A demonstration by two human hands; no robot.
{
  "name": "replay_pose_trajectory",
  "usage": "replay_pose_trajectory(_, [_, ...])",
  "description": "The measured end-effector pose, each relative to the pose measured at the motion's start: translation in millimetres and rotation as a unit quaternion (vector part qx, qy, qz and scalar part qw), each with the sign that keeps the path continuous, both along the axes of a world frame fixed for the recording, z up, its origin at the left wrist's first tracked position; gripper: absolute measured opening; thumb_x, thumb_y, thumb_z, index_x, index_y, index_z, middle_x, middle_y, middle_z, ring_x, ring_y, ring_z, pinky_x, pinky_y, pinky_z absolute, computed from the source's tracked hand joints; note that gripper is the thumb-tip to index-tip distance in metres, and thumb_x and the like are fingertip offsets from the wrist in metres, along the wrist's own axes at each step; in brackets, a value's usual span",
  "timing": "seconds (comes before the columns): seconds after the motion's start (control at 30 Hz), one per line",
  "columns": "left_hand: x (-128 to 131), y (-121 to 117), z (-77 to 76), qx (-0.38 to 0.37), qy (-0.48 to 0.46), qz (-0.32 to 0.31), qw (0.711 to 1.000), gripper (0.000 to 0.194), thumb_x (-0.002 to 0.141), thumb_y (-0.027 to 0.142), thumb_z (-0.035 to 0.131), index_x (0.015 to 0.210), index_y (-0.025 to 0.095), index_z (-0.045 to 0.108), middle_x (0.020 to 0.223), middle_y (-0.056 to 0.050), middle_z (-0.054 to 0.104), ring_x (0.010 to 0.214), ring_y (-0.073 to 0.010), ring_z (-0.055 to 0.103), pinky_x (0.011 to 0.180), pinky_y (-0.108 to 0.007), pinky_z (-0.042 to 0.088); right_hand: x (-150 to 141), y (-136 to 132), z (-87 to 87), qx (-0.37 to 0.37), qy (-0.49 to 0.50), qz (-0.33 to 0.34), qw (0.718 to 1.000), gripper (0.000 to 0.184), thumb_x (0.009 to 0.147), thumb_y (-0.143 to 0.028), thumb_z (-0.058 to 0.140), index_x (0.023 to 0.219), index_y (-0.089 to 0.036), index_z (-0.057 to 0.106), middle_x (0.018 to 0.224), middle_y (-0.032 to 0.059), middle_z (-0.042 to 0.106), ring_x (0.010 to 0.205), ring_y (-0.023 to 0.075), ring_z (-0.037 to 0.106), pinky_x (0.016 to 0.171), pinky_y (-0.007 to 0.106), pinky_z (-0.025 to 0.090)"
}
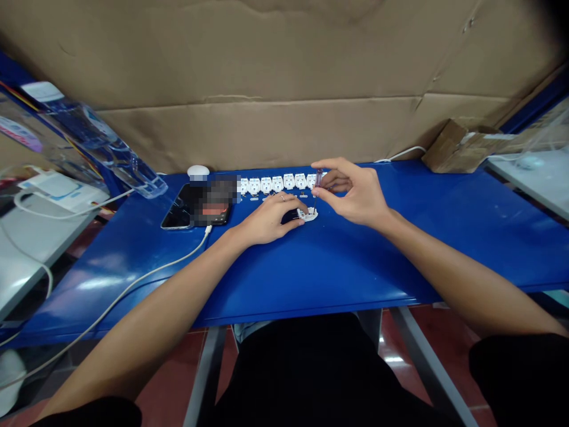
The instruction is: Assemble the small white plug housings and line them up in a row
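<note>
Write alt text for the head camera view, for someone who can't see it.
A right hand holds a small screwdriver upright over a white plastic part steadied by the left hand on a blue table. Behind are a row of similar white parts; phones and a bottle sit left.

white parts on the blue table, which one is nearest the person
The lone white part held by the left hand, under the screwdriver; the others sit in a row near the cardboard.

- glossy blue table [293, 273]
- two phones [178, 209], towards the left
- row of little white parts [277, 183] along the back
- single white piece [311, 217] in front
</note>
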State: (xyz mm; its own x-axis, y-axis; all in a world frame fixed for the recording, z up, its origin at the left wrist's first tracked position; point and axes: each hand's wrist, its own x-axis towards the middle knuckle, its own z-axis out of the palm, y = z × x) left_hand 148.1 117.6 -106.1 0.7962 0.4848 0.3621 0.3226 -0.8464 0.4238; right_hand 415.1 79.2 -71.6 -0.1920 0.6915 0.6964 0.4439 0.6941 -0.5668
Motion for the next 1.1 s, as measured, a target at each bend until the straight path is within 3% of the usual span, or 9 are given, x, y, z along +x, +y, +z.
replay_pose_trajectory(0.1, [0.1, 0.8, 0.0, -0.004, -0.012, -0.011, 1.0, 0.02, 0.114, 0.027, 0.071, 0.133, 0.024, 0.079, 0.133, -0.01, 0.083, 0.126, -0.0308, 0.075, 0.115, -0.052, 0.057, -0.9, -1.6, -1.8, 0.012, -0.026, 0.002, 1.0, 0.053, 0.101, -0.041, 0.083, 0.152, -0.03, 0.079, 0.101, -0.0006, 0.089, 0.088, 0.0221, 0.089, 0.089, 0.038, 0.079])
replay_pose_trajectory(0.27, [-0.5, 1.8, -0.7, 0.008, -0.004, -0.008, 1.0, 0.023, 0.115, 0.028, 0.069, 0.135, 0.025, 0.08, 0.133, -0.011, 0.082, 0.125, -0.0315, 0.076, 0.113, -0.053, 0.059, -2.5, -1.3, -5.2, 0.047, -0.059, -0.021, 0.997, 0.047, 0.106, -0.042, 0.075, 0.151, -0.03, 0.08, 0.112, 0.0001, 0.091, 0.091, 0.0207, 0.088, 0.09, 0.037, 0.078])
replay_pose_trajectory(0.47, [0.3, 1.6, 1.1, 0.011, 0.01, -0.017, 1.0, 0.023, 0.118, 0.028, 0.066, 0.135, 0.026, 0.082, 0.14, -0.01, 0.082, 0.132, -0.0317, 0.076, 0.118, -0.055, 0.058, -4.7, -1.3, -3.5, 0.073, -0.036, -0.06, 0.995, 0.032, 0.103, -0.04, 0.083, 0.133, -0.03, 0.089, 0.097, -0.0026, 0.091, 0.078, 0.0178, 0.085, 0.085, 0.034, 0.075])
replay_pose_trajectory(0.57, [0.7, 1.2, 2.1, -0.003, 0.004, -0.019, 1.0, 0.024, 0.117, 0.025, 0.066, 0.134, 0.026, 0.083, 0.14, -0.01, 0.082, 0.132, -0.0306, 0.077, 0.119, -0.054, 0.06, -4.1, -0.9, -4.3, 0.081, -0.024, -0.066, 0.994, 0.032, 0.103, -0.034, 0.082, 0.134, -0.032, 0.09, 0.098, -0.0032, 0.092, 0.083, 0.02, 0.089, 0.083, 0.034, 0.074])
replay_pose_trajectory(0.73, [0.6, -0.7, 2.6, -0.017, -0.002, -0.011, 1.0, 0.031, 0.116, 0.02, 0.061, 0.138, 0.025, 0.083, 0.145, -0.011, 0.08, 0.136, -0.0306, 0.077, 0.123, -0.056, 0.062, 1.1, 2.1, -7.1, 0.024, -0.043, 0.027, 0.998, 0.046, 0.11, -0.035, 0.072, 0.156, -0.038, 0.078, 0.118, -0.0025, 0.093, 0.107, 0.0231, 0.092, 0.101, 0.041, 0.075])
replay_pose_trajectory(0.83, [0.7, -0.9, 1.9, -0.022, -0.001, -0.008, 1.0, 0.032, 0.116, 0.02, 0.061, 0.139, 0.025, 0.083, 0.145, -0.011, 0.08, 0.136, -0.0305, 0.077, 0.123, -0.056, 0.062, 2.1, 2.7, -7.8, -0.018, -0.042, 0.09, 0.995, 0.052, 0.116, -0.036, 0.059, 0.167, -0.034, 0.067, 0.127, 0.0015, 0.09, 0.112, 0.0206, 0.09, 0.108, 0.04, 0.073])
replay_pose_trajectory(0.97, [1.1, -0.4, 1.3, -0.018, -0.006, -0.009, 1.0, 0.032, 0.116, 0.02, 0.061, 0.14, 0.026, 0.082, 0.143, -0.01, 0.08, 0.134, -0.0291, 0.077, 0.123, -0.054, 0.063, -0.8, 1.3, -5.7, 0.02, -0.028, 0.063, 0.997, 0.042, 0.113, -0.041, 0.068, 0.152, -0.034, 0.079, 0.127, 0.0037, 0.088, 0.106, 0.0213, 0.085, 0.096, 0.04, 0.076])
replay_pose_trajectory(1.1, [1.1, -0.3, 1.8, -0.02, -0.003, -0.012, 1.0, 0.031, 0.116, 0.02, 0.062, 0.14, 0.025, 0.082, 0.143, -0.011, 0.08, 0.135, -0.0287, 0.077, 0.124, -0.054, 0.061, -2.9, 1.2, -4.5, 0.046, -0.004, 0.014, 0.999, 0.04, 0.105, -0.045, 0.082, 0.145, -0.04, 0.085, 0.111, 0.0, 0.087, 0.091, 0.0199, 0.082, 0.084, 0.039, 0.078])
